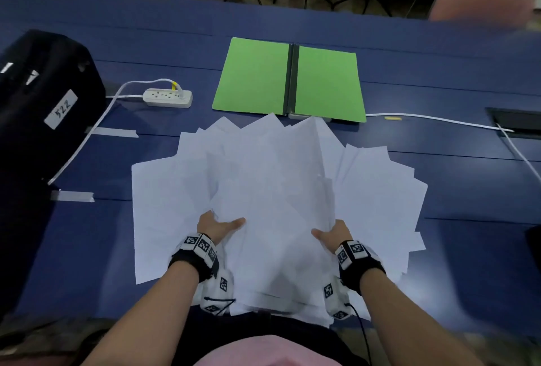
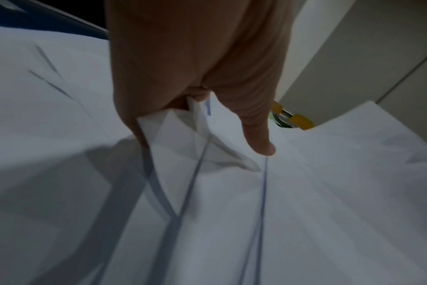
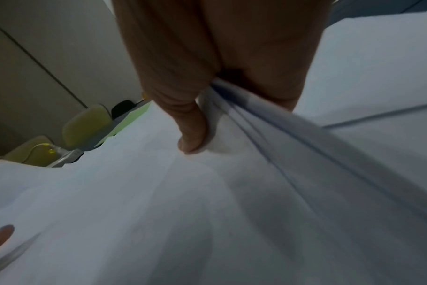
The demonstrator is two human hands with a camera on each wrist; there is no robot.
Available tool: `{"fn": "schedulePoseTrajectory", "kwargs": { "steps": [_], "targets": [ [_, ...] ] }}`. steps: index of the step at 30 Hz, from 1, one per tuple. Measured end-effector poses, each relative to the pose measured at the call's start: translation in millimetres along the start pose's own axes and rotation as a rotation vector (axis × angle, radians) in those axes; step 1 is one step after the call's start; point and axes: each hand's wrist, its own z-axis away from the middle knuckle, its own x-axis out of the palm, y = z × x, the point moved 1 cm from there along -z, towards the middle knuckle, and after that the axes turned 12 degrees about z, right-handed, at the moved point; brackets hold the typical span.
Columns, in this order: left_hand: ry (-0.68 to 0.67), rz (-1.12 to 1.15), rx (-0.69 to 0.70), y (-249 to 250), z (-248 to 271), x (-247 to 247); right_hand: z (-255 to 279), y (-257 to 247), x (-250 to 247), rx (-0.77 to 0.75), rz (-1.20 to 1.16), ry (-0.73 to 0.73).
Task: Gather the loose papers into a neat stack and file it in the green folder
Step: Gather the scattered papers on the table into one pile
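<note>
Power strip (image 1: 168,97) lies left of green folder (image 1: 288,78).

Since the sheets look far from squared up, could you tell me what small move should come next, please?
Probably draw both hands inward: the left hand and right hand each pinch the fanned papers, whose corners splay unevenly before the open green folder.

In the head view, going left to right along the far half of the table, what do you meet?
Black bag → white power strip → green folder, lying open → white cable → dark recessed hatch.
</note>
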Motion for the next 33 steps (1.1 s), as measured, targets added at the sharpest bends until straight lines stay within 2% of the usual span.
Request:
{"fn": "schedulePoseTrajectory", "kwargs": {
  "steps": [3,6,8,10,11,13,17,19,22,25,29,33],
  "targets": [
    [0.035,-0.063,0.003,-4,0,3,-5,8,-7,-0.012,0.001,0.027],
    [0.047,-0.060,0.007,-8,-1,5,-12,33,-40,0.017,-0.071,0.237],
    [0.052,-0.055,-0.004,-7,-1,7,-15,59,-63,0.163,-0.100,0.388],
    [0.048,-0.046,-0.019,-6,0,6,-14,85,-78,0.374,-0.057,0.449],
    [0.046,-0.038,-0.025,-6,0,5,-12,95,-82,0.441,-0.053,0.451],
    [0.045,-0.020,-0.033,-7,-2,5,-12,104,-86,0.466,-0.057,0.439],
    [0.065,-0.043,-0.049,-5,0,8,-24,104,-87,0.320,-0.087,0.315],
    [0.073,-0.044,-0.048,-6,1,9,-27,100,-87,0.311,-0.048,0.310],
    [0.075,-0.049,-0.039,-5,3,10,-27,94,-87,0.407,-0.038,0.378],
    [0.085,-0.056,-0.041,-3,3,11,-29,89,-87,0.452,-0.047,0.352],
    [0.097,-0.033,-0.025,-3,5,12,-36,83,-90,0.329,-0.097,0.287],
    [0.094,-0.010,0.000,2,11,12,-42,80,-92,0.269,-0.013,0.252]
  ]
}}
